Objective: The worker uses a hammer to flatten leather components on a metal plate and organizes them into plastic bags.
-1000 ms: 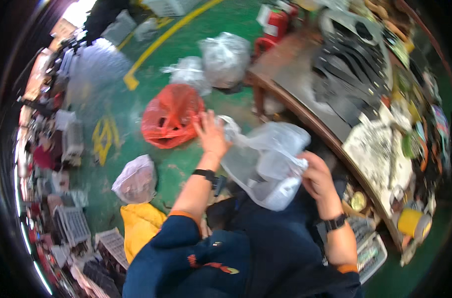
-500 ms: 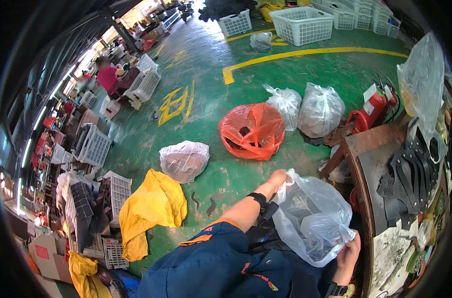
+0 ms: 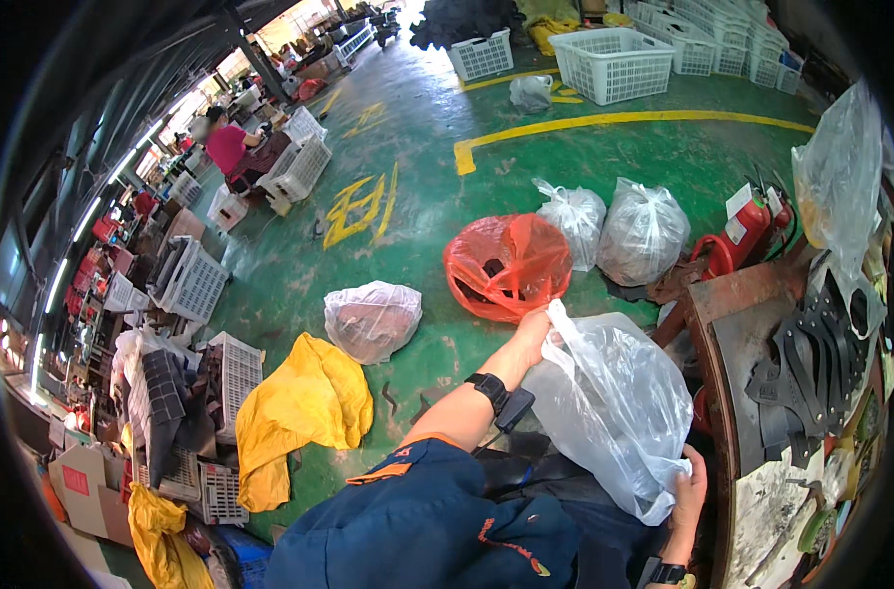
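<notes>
A translucent white plastic bag (image 3: 614, 393) is stretched between my two hands, in front of my lap. My left hand (image 3: 538, 332) grips its upper left edge near the handle. Lower right, my right hand (image 3: 690, 491) pinches the bag's other edge, with the fingers partly behind the plastic. The bag looks slack, and I cannot make out anything inside it. Just beyond my left hand sits a red plastic bag (image 3: 511, 260) with dark pieces in it. Two tied white bags (image 3: 645, 233) stand behind that.
At my right is a worn bench (image 3: 707, 324) with black leather pieces (image 3: 810, 363). A fire extinguisher (image 3: 749, 226) stands behind it. On the green floor lie a yellow sack (image 3: 304, 417) and a filled white bag (image 3: 372, 320). White crates (image 3: 609, 67) stand far off; a person (image 3: 233, 152) sits far left.
My left hand has moved slightly left and up, pulling the bag's upper edge taller. The bag's wide opening no longer faces up at me. My right hand has shifted a little left.
</notes>
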{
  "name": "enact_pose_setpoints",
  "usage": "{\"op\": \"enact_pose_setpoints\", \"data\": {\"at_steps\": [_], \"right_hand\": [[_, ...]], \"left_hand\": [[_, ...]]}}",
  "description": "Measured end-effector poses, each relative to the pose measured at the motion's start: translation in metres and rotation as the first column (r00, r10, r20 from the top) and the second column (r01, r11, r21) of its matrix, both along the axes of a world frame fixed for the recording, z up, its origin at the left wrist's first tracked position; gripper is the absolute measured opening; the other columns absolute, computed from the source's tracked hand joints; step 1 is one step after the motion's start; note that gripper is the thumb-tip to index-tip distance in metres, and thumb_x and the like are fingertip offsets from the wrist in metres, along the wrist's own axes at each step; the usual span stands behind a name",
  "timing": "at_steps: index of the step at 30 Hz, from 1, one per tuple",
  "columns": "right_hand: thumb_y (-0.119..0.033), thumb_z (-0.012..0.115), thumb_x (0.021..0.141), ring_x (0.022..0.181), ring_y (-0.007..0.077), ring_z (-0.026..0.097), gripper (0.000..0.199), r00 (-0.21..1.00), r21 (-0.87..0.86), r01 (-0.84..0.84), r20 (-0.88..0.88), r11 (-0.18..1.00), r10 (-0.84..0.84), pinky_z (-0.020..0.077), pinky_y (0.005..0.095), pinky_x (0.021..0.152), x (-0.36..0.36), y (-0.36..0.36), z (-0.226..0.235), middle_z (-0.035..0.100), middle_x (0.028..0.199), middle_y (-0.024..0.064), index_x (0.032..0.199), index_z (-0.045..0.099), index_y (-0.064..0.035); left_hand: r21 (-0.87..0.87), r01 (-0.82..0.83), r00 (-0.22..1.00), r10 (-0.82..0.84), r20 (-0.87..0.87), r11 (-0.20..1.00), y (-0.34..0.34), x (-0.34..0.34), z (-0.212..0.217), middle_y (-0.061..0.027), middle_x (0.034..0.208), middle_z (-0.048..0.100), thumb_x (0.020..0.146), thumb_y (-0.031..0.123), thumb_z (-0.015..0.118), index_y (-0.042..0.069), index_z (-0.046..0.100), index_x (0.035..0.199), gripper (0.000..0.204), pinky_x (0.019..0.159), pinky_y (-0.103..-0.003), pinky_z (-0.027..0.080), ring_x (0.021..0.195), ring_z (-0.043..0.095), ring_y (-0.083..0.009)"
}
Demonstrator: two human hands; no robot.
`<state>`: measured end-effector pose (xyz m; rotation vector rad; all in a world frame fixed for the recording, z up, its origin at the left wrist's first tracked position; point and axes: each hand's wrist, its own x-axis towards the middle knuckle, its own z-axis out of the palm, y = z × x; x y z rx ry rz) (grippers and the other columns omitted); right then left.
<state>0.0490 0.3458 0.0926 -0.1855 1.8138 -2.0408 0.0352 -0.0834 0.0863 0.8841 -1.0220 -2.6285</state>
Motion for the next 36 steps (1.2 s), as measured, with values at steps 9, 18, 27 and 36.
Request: {"op": "enact_pose_setpoints", "data": {"at_steps": [9,18,27,36], "right_hand": [[-0.004,0.072,0.076,0.094,0.0175,0.061,0.040,0.956,0.722,-0.090,-0.131,0.686,0.264,0.0484,0.0322,0.084,-0.005,-0.003,-0.063,0.067,0.107,0.0102,0.114,0.064,0.0012],[-0.001,0.058,0.088,0.084,0.0124,0.060,0.020,0.965,0.219,0.224,0.083,0.950,-0.247,0.0474,0.0276,0.078,0.001,0.000,-0.081,0.067,0.095,0.0025,0.107,0.065,0.0023],[-0.005,0.059,0.087,0.082,0.0110,0.060,0.022,0.969,0.355,0.241,-0.041,0.903,-0.243,0.0484,0.0278,0.075,0.010,0.007,-0.075,0.068,0.093,0.0031,0.106,0.066,0.0020],[-0.020,0.067,0.085,0.081,0.0220,0.067,0.026,0.962,0.520,0.272,-0.123,0.810,-0.244,0.0509,0.0368,0.075,-0.002,-0.005,-0.080,0.071,0.087,0.0131,0.101,0.069,-0.0005]], "left_hand": [[-0.210,-0.179,0.983,0.169,-0.064,0.961,0.006,-0.004,0.012,-0.0024,0.070,0.056,0.095,0.008,0.047,0.009,0.057,0.092,0.010,0.047,-0.027,0.041,0.054,0.052,-0.0131],[-0.269,-0.099,0.995,0.098,-0.016,0.958,0.022,0.009,0.002,-0.0001,0.066,0.051,0.096,0.008,0.047,0.009,0.057,0.089,0.012,0.047,-0.026,0.034,0.052,0.045,-0.0106],[-0.409,-0.018,0.999,0.031,0.027,0.913,0.021,0.010,-0.036,0.0037,0.079,0.057,0.097,0.021,0.053,0.018,0.060,0.089,0.011,0.060,-0.031,0.045,0.072,0.056,-0.0111],[-0.317,0.040,0.999,-0.026,0.048,0.948,0.006,0.008,-0.020,0.0029,0.069,0.053,0.095,0.014,0.054,0.011,0.059,0.089,0.008,0.051,-0.025,0.037,0.057,0.049,-0.0097]]}}
